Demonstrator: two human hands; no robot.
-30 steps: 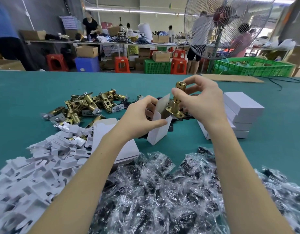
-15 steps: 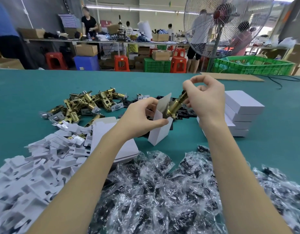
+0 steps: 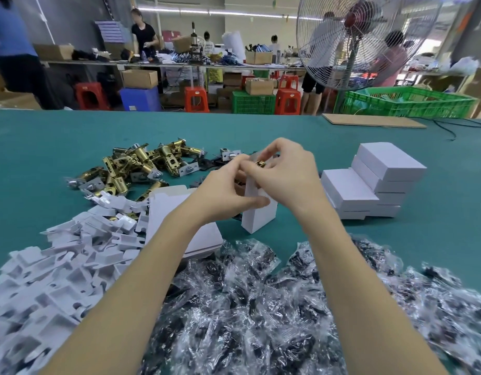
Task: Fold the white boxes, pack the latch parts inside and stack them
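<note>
A small white box (image 3: 257,217) stands upright on the green table, its open top hidden behind my hands. My left hand (image 3: 225,190) grips the box's upper part, thumb across its front. My right hand (image 3: 285,174) pinches a brass latch part (image 3: 260,164) at the box's mouth; only the part's gold end shows between the fingers. A stack of closed white boxes (image 3: 374,182) sits to the right. A heap of brass latch parts (image 3: 136,166) lies at the left rear. Flat unfolded white boxes (image 3: 169,209) lie under my left forearm.
White cardboard inserts (image 3: 58,263) are piled at the near left. Clear plastic bags of dark small parts (image 3: 261,307) cover the near edge. A cardboard sheet (image 3: 374,121) and a black cable (image 3: 455,125) lie at the far right. Behind the table stand a fan (image 3: 353,36) and a green crate (image 3: 407,101).
My right hand has lowered the brass latch part from above the box into its open top, so most of the part is now hidden. My left hand stayed on the box.
</note>
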